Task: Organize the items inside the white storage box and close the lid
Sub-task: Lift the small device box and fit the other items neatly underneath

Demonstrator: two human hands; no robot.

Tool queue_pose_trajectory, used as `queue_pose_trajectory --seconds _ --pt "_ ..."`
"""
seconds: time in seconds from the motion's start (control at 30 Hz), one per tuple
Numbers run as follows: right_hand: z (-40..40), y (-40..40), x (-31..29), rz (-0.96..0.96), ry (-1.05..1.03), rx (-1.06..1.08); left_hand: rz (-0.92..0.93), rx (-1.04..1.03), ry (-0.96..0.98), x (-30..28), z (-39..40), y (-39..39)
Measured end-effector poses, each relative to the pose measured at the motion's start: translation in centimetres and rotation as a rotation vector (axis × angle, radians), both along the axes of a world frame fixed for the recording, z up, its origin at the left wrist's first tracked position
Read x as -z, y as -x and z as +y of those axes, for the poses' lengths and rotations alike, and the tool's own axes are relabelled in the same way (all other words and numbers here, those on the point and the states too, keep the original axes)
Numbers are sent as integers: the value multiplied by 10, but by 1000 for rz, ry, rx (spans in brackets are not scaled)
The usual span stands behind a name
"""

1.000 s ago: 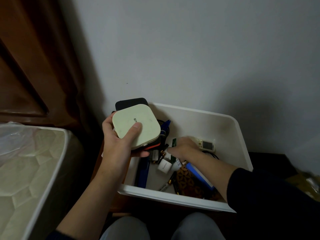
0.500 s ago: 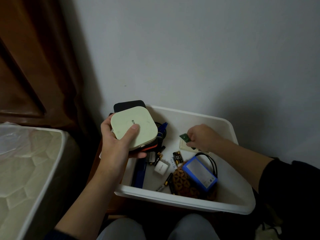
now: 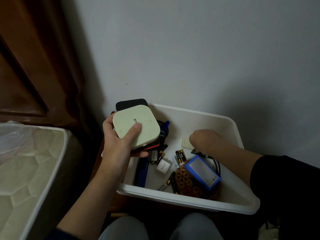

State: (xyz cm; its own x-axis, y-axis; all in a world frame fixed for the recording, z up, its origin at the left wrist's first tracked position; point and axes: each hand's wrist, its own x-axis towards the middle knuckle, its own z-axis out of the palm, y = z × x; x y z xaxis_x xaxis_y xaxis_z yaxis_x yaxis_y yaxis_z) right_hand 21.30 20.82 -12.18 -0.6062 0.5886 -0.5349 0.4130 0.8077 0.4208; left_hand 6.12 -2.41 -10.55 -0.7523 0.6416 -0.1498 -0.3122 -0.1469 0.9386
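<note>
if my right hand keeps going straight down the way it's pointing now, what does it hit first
Most likely the blue battery pack. Your right hand points down inside the white box, holding a small green board just above the pack's top edge. Depth is hard to judge; it could land on the box floor beside it.

White plastic storage box [image 3: 232, 123] against grey wall [image 3: 190, 49]. Pale cream rounded-square device [image 3: 136, 125] stacked on black pad [image 3: 131, 103] — orange-red edge beneath. Blue rectangular battery pack [image 3: 202, 172] with grey face; brown pouch [image 3: 186, 185], tan floral pattern. Black-gold batteries [image 3: 180, 155]. White cube charger [image 3: 163, 166]. Dark brown wooden panel [image 3: 26, 58].
</note>
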Motion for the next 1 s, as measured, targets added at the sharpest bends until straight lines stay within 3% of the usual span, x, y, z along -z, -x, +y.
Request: queue_pose_trajectory --seconds 0.1,0.17,0.27,0.37,0.53,0.83,1.0 --pt "-1 1 4 56 -65 -39 -1 -3 3 0 0 0" --pt "-6 4 8 200 -8 -31 -3 -2 6 -1 0 0" --pt "-21 7 18 449 238 99 -1 -3 13 -3 0 -1" --pt "-43 12 29 357 476 241 10 -3 18 -5 -1 -3" --pt "-70 20 47 336 327 78 8 -4 21 -8 -1 -4" --pt "-78 33 52 437 341 220 4 -3 11 -8 -1 -4" --pt "-57 23 40 599 390 356 5 10 9 -7 -2 -3"
